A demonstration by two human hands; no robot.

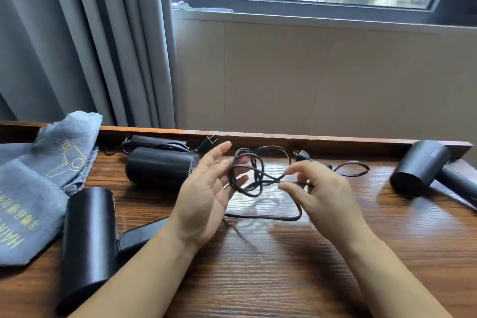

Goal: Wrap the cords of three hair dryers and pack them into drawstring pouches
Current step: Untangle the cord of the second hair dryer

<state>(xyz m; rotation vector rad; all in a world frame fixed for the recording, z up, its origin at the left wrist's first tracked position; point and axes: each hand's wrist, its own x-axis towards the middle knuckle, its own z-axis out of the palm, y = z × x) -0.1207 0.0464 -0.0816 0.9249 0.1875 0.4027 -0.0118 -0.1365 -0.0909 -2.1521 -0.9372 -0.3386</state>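
Three black hair dryers lie on the wooden table: one at the near left (89, 245), one behind it at the back (161, 166), one at the far right (423, 170). A black cord (254, 175) is looped several times round the straight fingers of my left hand (204, 193), held palm up over the table's middle. My right hand (317, 188) pinches a strand of that cord just right of the loops. The cord's plug (302, 155) lies behind my right hand. Grey drawstring pouches (38, 178) with yellow print are piled at the left.
A raised wooden lip (309, 137) runs along the table's far edge, against a beige wall under a window. Grey curtains (77, 46) hang at the back left. The back dryer's coiled cord and plug (206, 142) lie against the lip.
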